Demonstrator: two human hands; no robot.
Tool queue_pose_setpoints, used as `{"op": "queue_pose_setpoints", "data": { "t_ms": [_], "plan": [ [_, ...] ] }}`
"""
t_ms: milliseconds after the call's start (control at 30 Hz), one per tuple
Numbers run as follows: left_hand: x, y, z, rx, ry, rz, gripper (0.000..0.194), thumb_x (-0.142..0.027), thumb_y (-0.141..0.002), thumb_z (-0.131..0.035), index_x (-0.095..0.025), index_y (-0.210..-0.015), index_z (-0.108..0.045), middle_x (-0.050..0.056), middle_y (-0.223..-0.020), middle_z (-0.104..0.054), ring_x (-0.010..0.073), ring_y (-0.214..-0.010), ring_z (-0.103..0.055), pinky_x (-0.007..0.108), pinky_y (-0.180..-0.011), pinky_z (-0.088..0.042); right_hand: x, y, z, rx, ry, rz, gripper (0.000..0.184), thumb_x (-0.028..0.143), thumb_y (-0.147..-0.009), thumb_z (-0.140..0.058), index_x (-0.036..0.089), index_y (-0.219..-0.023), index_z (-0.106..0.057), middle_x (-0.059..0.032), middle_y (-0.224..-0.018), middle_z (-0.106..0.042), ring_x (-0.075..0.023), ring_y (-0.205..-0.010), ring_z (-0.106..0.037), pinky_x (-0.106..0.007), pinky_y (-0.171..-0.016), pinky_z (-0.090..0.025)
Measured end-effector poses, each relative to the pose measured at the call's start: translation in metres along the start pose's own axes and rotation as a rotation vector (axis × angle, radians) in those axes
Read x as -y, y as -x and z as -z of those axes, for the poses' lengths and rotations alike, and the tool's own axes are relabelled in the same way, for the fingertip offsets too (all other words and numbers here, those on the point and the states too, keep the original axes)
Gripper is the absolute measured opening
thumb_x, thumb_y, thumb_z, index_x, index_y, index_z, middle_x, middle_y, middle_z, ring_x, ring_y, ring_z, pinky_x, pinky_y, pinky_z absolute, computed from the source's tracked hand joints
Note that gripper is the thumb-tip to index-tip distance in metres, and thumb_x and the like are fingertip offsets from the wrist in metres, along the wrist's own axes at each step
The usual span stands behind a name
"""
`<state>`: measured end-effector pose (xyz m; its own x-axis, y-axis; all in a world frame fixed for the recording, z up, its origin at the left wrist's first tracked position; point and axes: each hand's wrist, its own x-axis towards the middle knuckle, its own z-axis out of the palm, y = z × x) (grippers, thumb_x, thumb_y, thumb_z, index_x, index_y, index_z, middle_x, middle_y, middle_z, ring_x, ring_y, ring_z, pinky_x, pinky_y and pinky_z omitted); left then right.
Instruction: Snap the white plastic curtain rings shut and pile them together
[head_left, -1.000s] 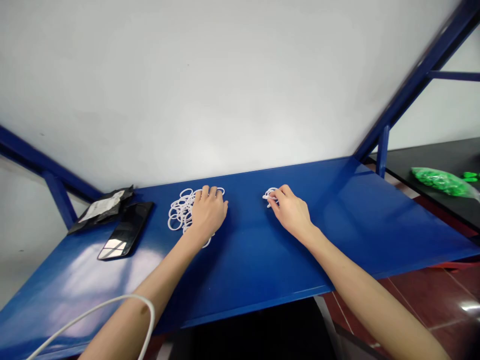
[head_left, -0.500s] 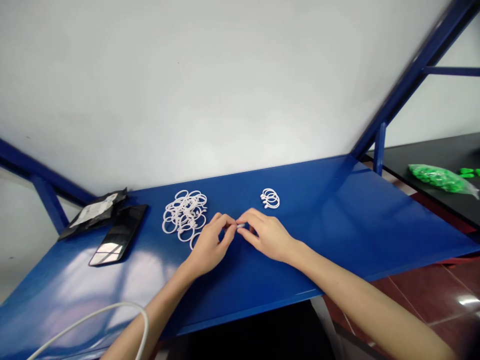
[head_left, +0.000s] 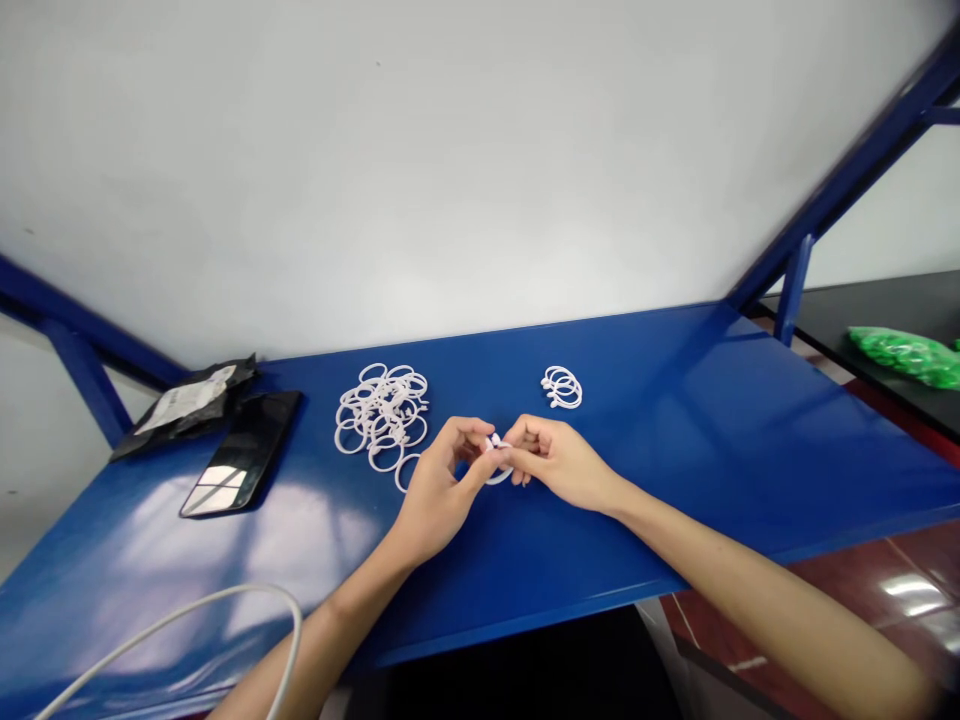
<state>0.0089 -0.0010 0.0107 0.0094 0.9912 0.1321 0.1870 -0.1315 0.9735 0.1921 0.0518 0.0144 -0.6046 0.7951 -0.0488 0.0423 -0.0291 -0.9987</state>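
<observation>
Between my two hands is a white plastic ring [head_left: 500, 477] of the curtain-ring kind, held just above the blue table [head_left: 637, 400]. My left hand [head_left: 450, 485] pinches its clasp end between thumb and fingers. From the other side my right hand [head_left: 559, 460] grips the same ring, thumb against forefinger. Fingertips hide much of the clasp. To the left lies a loose heap of similar white rings [head_left: 384, 412], one of them partly behind my left hand. Beyond my right hand rests a small cluster of several white rings [head_left: 562, 387].
A black phone [head_left: 244, 455] and a black plastic package with a white label [head_left: 191, 400] lie at the left. A white cable [head_left: 187, 608] loops across the front left. Blue frame bars flank the table. At right, a bag of green pieces [head_left: 904, 355] sits on a black table.
Both hands have turned the ring, so its lower curve and clasp now show between the fingers. The whole view has shifted slightly, with the table's things appearing further right.
</observation>
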Motion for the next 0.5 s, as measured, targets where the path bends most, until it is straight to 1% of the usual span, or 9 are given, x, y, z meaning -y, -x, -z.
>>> {"op": "queue_pose_setpoints", "data": {
  "t_ms": [133,267,400,500],
  "plan": [
    [-0.0025,-0.0037,0.0042,-0.022,0.017,0.018,0.016,-0.033,-0.091,-0.065,-0.02,-0.099,-0.062,0.001,-0.091,-0.066,0.0141,-0.083,-0.063,0.028,-0.077,-0.051,0.0,-0.0023,0.0046,-0.033,-0.011,0.023,0.037,0.051,-0.085,-0.077,0.017,-0.089,-0.062,-0.0012,-0.079,-0.07,-0.0113,-0.062,-0.063,-0.025,-0.061,-0.052],
    [-0.004,-0.005,0.006,-0.005,-0.049,0.011,0.014,-0.033,-0.091,-0.064,-0.02,-0.093,-0.064,0.003,-0.092,-0.068,0.0152,-0.083,-0.064,0.029,-0.077,-0.052,0.0016,-0.0002,0.0052,-0.021,0.038,0.075,0.031,0.047,-0.091,-0.071,0.018,-0.096,-0.064,-0.0016,-0.083,-0.071,-0.0104,-0.062,-0.062,-0.025,-0.061,-0.051],
    [-0.0042,-0.0043,0.0048,0.017,-0.07,-0.006,0.015,-0.034,-0.091,-0.063,-0.02,-0.094,-0.065,0.004,-0.093,-0.07,0.0164,-0.084,-0.066,0.03,-0.076,-0.053,0.0041,0.0029,0.0039,-0.026,0.169,0.118,0.027,0.045,-0.095,-0.064,0.018,-0.095,-0.064,-0.0013,-0.08,-0.07,-0.0117,-0.062,-0.062,-0.026,-0.062,-0.052],
    [-0.0032,-0.0042,0.0048,0.033,-0.088,-0.014,0.014,-0.033,-0.091,-0.063,-0.02,-0.093,-0.066,0.004,-0.091,-0.072,0.0164,-0.082,-0.067,0.03,-0.077,-0.053,0.005,0.0046,0.004,-0.015,0.285,0.16,0.023,0.041,-0.098,-0.061,0.019,-0.093,-0.065,-0.0004,-0.08,-0.07,-0.0117,-0.063,-0.062,-0.024,-0.062,-0.05]
  ]
}}
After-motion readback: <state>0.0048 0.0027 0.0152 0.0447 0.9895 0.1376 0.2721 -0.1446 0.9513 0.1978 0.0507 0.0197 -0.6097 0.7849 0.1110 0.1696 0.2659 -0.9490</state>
